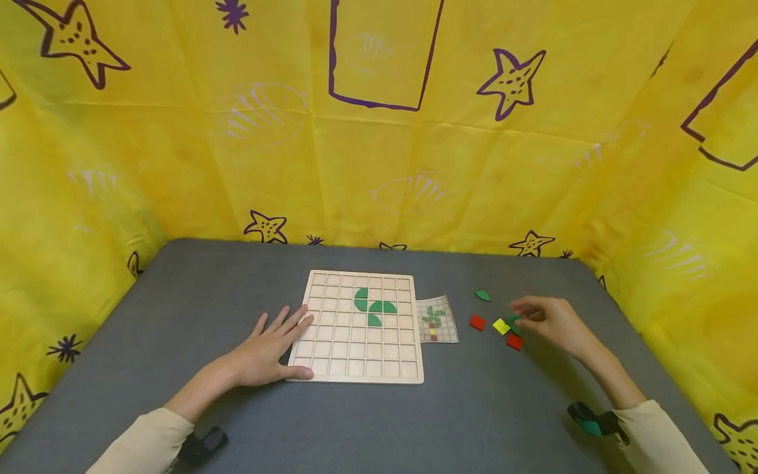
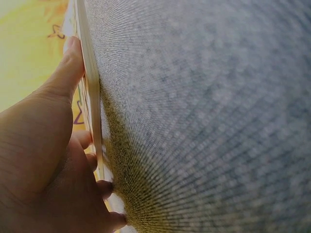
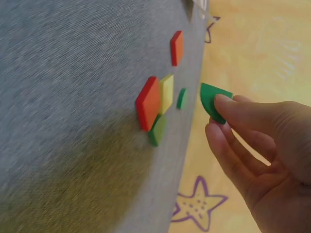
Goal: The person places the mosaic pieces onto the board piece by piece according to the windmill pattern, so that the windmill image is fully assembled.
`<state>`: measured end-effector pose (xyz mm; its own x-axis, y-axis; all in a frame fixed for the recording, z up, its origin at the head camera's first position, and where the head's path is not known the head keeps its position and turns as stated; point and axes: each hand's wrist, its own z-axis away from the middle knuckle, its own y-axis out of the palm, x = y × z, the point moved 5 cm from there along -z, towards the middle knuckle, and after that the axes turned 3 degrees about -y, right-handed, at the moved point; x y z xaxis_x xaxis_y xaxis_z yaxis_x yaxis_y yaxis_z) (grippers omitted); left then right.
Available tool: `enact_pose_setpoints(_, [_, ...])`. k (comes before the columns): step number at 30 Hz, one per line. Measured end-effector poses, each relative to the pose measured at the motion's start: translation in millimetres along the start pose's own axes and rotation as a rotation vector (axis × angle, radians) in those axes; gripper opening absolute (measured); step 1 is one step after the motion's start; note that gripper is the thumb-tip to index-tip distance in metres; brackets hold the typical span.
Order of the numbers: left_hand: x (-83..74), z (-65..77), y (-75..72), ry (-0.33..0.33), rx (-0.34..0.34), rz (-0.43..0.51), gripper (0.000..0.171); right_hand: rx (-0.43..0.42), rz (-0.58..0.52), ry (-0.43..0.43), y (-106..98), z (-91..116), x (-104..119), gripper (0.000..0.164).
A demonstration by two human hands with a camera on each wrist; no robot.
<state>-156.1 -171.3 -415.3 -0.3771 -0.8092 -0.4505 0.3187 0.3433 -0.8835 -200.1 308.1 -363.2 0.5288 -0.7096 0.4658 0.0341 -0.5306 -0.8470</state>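
A square wooden grid board (image 1: pixel 337 349) lies on the table, with several green quarter-circle tiles (image 1: pixel 361 305) set in its upper middle. My left hand (image 1: pixel 263 352) rests on its left edge, fingers spread and thumb at the near corner; the left wrist view shows the thumb (image 2: pixel 68 68) along the board's rim (image 2: pixel 90 87). Over the loose tiles, my right hand (image 1: pixel 553 322) pinches a green quarter-circle tile (image 3: pixel 212 99) between thumb and fingers, raised off the table. Beneath it lie red tiles (image 3: pixel 148 104), a yellow tile (image 3: pixel 166 94) and another green tile (image 3: pixel 158 131).
A printed pattern card (image 1: pixel 447 322) touches the board's right side, showing green, yellow and red shapes on a grid. One loose green tile (image 1: pixel 482 295) lies farther back. Yellow patterned cloth (image 1: pixel 379 151) hangs behind and beside the grey table (image 1: pixel 355 428).
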Motion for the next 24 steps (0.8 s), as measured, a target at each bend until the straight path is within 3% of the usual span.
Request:
enact_pose_setpoints(10, [0.1, 0.8, 0.6, 0.000, 0.000, 0.001, 0.103, 0.079, -0.030, 0.013, 6, -24, 10, 0.026])
enact_pose_setpoints(24, [0.9, 0.0, 1.0, -0.007, 0.008, 0.001, 0.103, 0.097, -0.076, -0.017, 18, -46, 27, 0.025])
